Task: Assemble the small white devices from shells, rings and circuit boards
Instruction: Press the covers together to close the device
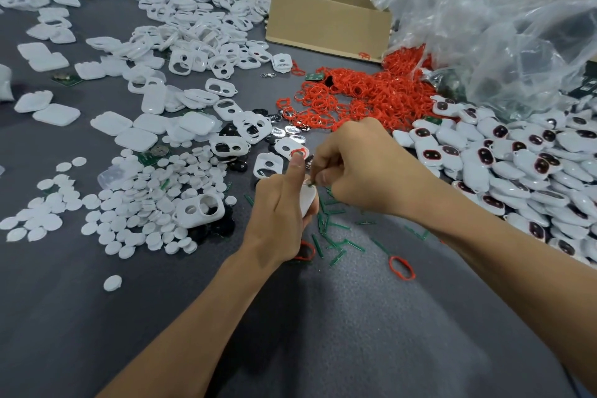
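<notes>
My left hand (281, 207) grips a small white shell (308, 199) just above the grey table, thumb raised. My right hand (361, 168) is closed beside it, its fingertips pinching a small dark green piece (310, 183) at the shell's top edge; what the piece is I cannot tell. Just beyond my thumb lies a white shell with a red ring (298, 152) set in it. A heap of red rings (371, 94) lies behind my hands. Finished white devices (517, 165) with dark red-rimmed windows pile up at the right.
White shells (181, 26) and round white discs (142, 207) cover the left of the table. Green strips (336, 236) and a loose red ring (401, 266) lie near my wrists. A cardboard box (326, 22) and a clear plastic bag (504, 19) stand at the back right.
</notes>
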Action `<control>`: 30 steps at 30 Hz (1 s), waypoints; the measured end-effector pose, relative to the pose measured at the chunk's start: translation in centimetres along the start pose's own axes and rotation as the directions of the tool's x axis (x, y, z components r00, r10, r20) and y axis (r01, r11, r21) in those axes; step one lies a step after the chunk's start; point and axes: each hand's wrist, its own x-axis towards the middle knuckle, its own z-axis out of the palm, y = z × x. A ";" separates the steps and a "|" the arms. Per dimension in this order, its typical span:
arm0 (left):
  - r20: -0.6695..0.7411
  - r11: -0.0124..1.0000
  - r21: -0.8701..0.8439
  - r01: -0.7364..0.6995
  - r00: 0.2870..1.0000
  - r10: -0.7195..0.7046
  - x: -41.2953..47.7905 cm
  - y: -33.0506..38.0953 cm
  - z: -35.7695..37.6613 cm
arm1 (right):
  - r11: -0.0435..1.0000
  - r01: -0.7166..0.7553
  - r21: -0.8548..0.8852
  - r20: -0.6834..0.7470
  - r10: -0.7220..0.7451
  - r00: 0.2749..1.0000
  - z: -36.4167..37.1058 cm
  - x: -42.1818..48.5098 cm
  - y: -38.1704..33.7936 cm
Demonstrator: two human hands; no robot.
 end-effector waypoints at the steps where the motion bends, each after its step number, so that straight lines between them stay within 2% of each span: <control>1: -0.011 1.000 0.001 0.009 1.000 -0.009 0.0 0.1 0.0 | 1.000 -0.006 -0.009 -0.017 0.006 1.000 0.1 -0.1 0.0; 3: -0.033 0.999 -0.012 0.030 0.999 -0.030 0.2 0.3 0.1 | 0.996 0.021 -0.092 -0.063 -0.026 0.998 0.5 -0.4 -0.2; 6: -0.056 0.993 -0.098 0.058 0.996 -0.063 0.4 0.7 0.2 | 0.942 0.160 -0.295 -0.104 -0.198 0.975 1.4 -0.9 -0.9; 8: -0.065 0.990 -0.132 0.058 0.996 -0.067 0.4 0.7 0.2 | 0.908 0.220 -0.357 -0.073 -0.262 0.962 1.6 -0.9 -1.3; 10: -0.073 0.990 -0.127 0.052 0.995 -0.062 0.4 0.7 0.1 | 0.894 0.227 -0.386 -0.029 -0.258 0.966 1.5 -0.5 -1.3; 19: -0.030 0.994 -0.105 0.021 0.999 -0.024 0.3 0.4 0.1 | 0.982 0.100 -0.158 0.024 -0.097 0.995 0.4 0.9 -0.5; 30: 0.023 0.998 0.064 -0.017 1.000 0.016 0.1 0.3 -0.2 | 0.995 0.058 -0.078 0.031 -0.056 0.998 0.2 0.4 0.1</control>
